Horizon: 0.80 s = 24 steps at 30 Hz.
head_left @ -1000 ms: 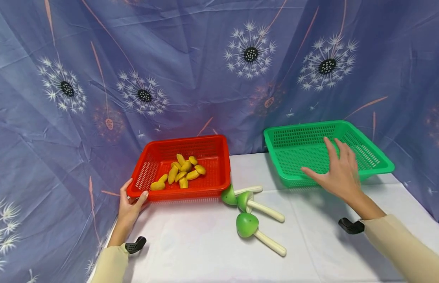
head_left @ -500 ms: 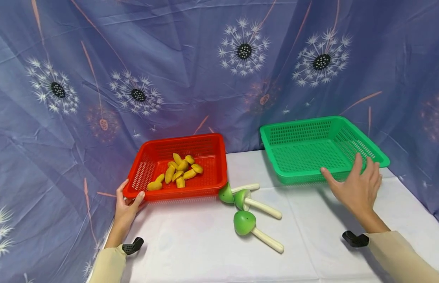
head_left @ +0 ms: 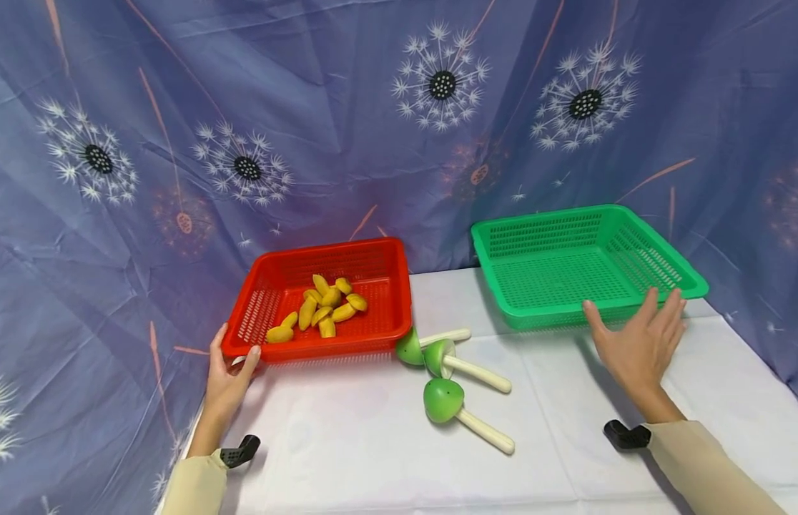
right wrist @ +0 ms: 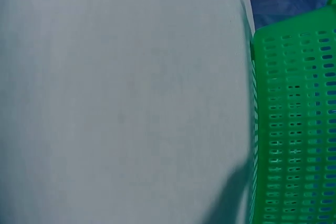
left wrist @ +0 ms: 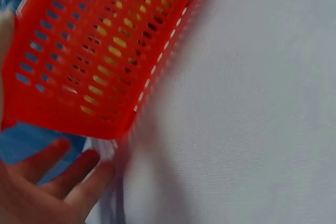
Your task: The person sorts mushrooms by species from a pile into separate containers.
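In the head view my left hand (head_left: 225, 383) holds the near left corner of the red plastic basket (head_left: 322, 350), thumb at the front rim and index finger at the left side. The left wrist view shows the other fingers (left wrist: 86, 187) hanging loose below the corner. Several yellow toy mushrooms (head_left: 331, 297) lie inside the basket. My right hand (head_left: 640, 350), fingers spread, is at the near rim of the green plastic basket (head_left: 566, 316); contact cannot be told. Between the baskets lie 3 toy mushrooms (head_left: 442, 400) with green caps and pale stems.
A white cloth (head_left: 347, 443) covers the table. Behind it hangs a blue curtain (head_left: 347, 129) with dandelion prints, close to both baskets' far sides. The red basket's right end stands close to the green caps.
My right hand has moved from above the green basket back to its near rim. The head view has shifted slightly. My left hand stays at the red basket's corner.
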Tool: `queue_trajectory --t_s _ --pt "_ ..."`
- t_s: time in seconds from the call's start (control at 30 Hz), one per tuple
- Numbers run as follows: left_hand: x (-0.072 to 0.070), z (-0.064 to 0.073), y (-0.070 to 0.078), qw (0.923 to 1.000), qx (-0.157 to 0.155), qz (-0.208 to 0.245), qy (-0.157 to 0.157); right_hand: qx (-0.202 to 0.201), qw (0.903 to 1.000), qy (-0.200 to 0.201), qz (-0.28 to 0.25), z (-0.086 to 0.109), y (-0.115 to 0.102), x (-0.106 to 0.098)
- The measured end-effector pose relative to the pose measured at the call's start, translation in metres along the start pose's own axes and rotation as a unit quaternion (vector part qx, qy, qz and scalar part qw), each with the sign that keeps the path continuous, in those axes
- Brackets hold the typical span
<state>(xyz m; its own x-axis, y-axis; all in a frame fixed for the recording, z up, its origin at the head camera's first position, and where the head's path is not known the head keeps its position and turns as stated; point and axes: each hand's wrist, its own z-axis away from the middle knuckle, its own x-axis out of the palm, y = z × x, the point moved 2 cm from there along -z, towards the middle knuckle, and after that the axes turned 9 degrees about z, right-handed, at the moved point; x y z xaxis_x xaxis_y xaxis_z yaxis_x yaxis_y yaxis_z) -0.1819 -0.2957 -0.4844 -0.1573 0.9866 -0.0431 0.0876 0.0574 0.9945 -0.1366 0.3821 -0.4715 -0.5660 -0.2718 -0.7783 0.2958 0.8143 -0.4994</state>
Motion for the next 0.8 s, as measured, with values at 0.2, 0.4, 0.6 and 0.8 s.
queue_trajectory --t_s 0.2,0.4,0.6,0.8 --pt "0.0 0.022 0.02 0.9811 0.088 -0.133 0.109 0.032 0.9989 0.007 -0.033 0.002 0.0 0.005" --pt "0.032 0.047 0.062 0.9246 0.283 -0.144 0.211 0.036 0.9977 0.021 -0.054 0.001 -0.001 0.005" --pt "0.097 0.065 0.101 0.9094 0.398 -0.069 0.099 0.031 0.998 0.024 -0.05 0.001 -0.002 0.001" --pt "0.164 0.071 0.077 0.9255 0.34 -0.105 -0.13 0.028 0.9987 0.021 -0.036 0.0 -0.004 -0.002"
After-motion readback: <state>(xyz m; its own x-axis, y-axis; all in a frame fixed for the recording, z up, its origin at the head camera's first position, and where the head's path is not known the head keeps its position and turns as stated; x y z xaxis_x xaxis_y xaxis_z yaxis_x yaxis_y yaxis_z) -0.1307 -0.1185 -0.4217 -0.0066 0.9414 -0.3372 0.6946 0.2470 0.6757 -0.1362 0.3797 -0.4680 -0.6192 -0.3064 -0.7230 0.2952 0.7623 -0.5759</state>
